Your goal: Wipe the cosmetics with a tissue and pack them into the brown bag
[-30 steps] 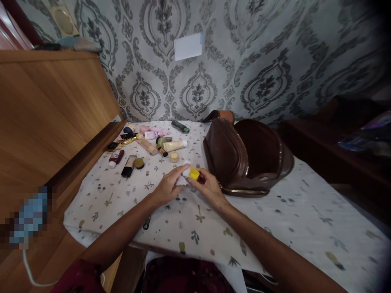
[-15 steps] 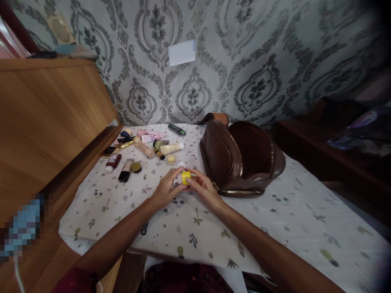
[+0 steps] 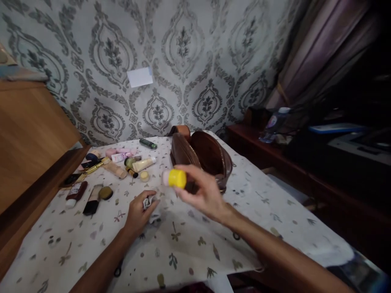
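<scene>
My right hand [image 3: 203, 191] holds a small jar with a yellow cap [image 3: 176, 178] between thumb and fingers, raised in front of the brown leather bag [image 3: 183, 154]. The jar's pale end points left and is blurred. On the table, my left hand [image 3: 140, 211] is closed on a crumpled whitish-grey cloth [image 3: 152, 209]. The bag stands unzipped just behind my right hand, its dark inside showing. A small round yellow jar [image 3: 144, 176] and a cream tube [image 3: 144, 164] lie beyond my left hand.
Several cosmetics lie at the left, among them a dark red bottle [image 3: 76, 193], a foundation tube [image 3: 93, 199] and a green tube [image 3: 148, 143] farther back. A wooden cabinet [image 3: 36, 130] borders the left. A clear bottle [image 3: 274, 125] stands on the dark furniture at the right.
My hands have parted. My right hand has lifted the yellow-capped jar toward the bag, while my left hand stays low with the cloth. The view has turned right.
</scene>
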Available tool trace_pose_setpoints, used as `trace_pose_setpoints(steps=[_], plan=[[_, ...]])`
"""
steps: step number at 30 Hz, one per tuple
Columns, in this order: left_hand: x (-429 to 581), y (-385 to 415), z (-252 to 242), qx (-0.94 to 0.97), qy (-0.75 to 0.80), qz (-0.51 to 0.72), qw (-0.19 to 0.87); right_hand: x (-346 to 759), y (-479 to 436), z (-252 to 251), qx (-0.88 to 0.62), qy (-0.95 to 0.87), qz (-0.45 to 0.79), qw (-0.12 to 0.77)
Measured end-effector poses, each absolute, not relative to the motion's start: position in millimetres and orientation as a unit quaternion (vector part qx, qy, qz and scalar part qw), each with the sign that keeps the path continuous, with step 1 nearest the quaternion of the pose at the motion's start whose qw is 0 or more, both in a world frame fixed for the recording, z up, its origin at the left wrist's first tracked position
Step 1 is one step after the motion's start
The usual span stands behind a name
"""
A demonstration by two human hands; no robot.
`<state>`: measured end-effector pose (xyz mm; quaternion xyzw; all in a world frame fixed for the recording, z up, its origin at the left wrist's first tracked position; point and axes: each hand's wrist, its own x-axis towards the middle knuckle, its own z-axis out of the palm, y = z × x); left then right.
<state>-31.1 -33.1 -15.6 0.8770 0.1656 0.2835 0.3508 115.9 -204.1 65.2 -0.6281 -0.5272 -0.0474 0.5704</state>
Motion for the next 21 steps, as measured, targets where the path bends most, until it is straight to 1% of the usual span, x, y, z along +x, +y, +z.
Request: trace_pose_setpoints(steps=[3,5,7,9,11,13,16,19,21], plan=[[-30.2,-32.9,-15.7,0.887,0.15,0.276,0.337,149.2,-229.7,95.7,-0.667,-0.465,-0.102,0.573],[-29.2,-32.8,-17.0,0.892,0.135,0.275,0.333,175.0,-242.0,104.9,-0.716,-0.453,-0.119,0.518],[-28.2,-33.0,-18.3,0.894,0.123,0.273,0.333,197.8,-250.6,106.7,-0.768,-0.468,-0.099,0.426],[-27.5,-33.3,-19.3,0.896,0.115,0.27,0.333,213.4,-255.3,105.4,-0.803,-0.505,-0.063,0.311],[-27.0,-33.4,-19.9,0.898,0.111,0.262,0.334,220.6,-255.5,105.8,-0.817,-0.54,-0.026,0.202],[-26.6,-33.2,-20.0,0.901,0.113,0.252,0.334,221.1,-250.6,110.5,-0.82,-0.561,0.014,0.116],[-26.2,-32.7,-19.7,0.905,0.119,0.235,0.333,216.4,-235.9,122.9,-0.819,-0.566,0.09,0.013],[-26.2,-32.5,-19.4,0.909,0.118,0.224,0.332,213.0,-220.2,130.7,-0.826,-0.532,0.165,-0.089],[-26.4,-32.4,-19.4,0.909,0.108,0.224,0.334,212.2,-213.5,130.2,-0.826,-0.509,0.206,-0.125]])
